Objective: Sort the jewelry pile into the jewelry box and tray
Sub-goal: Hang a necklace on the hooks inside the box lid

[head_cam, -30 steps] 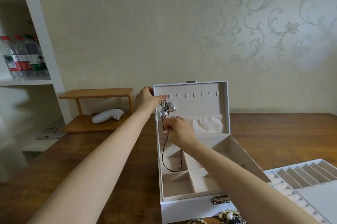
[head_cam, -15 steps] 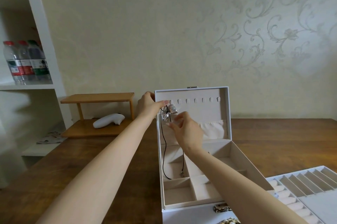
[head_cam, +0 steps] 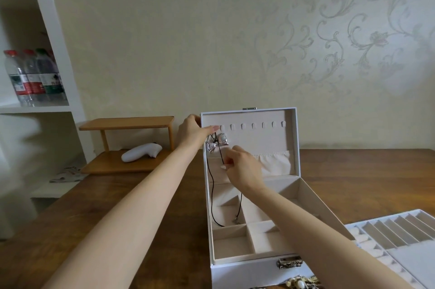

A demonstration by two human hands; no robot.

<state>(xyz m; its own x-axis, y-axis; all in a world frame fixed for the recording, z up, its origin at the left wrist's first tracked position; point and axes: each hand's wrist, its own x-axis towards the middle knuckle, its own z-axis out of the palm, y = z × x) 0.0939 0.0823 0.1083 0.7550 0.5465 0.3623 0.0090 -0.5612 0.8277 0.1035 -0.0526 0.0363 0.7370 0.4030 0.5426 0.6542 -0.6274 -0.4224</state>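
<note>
A white jewelry box [head_cam: 306, 197] stands open on the wooden table, its lid upright with a row of small hooks. A black cord necklace [head_cam: 213, 194] with a silver bow pendant [head_cam: 217, 145] hangs from the leftmost hook down into the box's compartments. My left hand [head_cam: 191, 132] grips the lid's left edge, its thumb pressed at the first hook over the cord's top. My right hand [head_cam: 242, 168] pinches the cord just below the bow. A white divided tray [head_cam: 400, 232] lies at the right. Part of the jewelry pile [head_cam: 299, 282] shows at the bottom edge.
A small wooden two-level stand [head_cam: 124, 142] with a white handheld device [head_cam: 141, 152] sits left of the box. White shelving [head_cam: 54, 53] at the far left holds water bottles [head_cam: 30, 76]. A metal clasp [head_cam: 289, 262] is on the box front. Papers lie by the stand.
My right hand rose toward the bow, then dropped a little lower along the cord. My left hand has stayed on the lid's edge. The view has tilted slightly.
</note>
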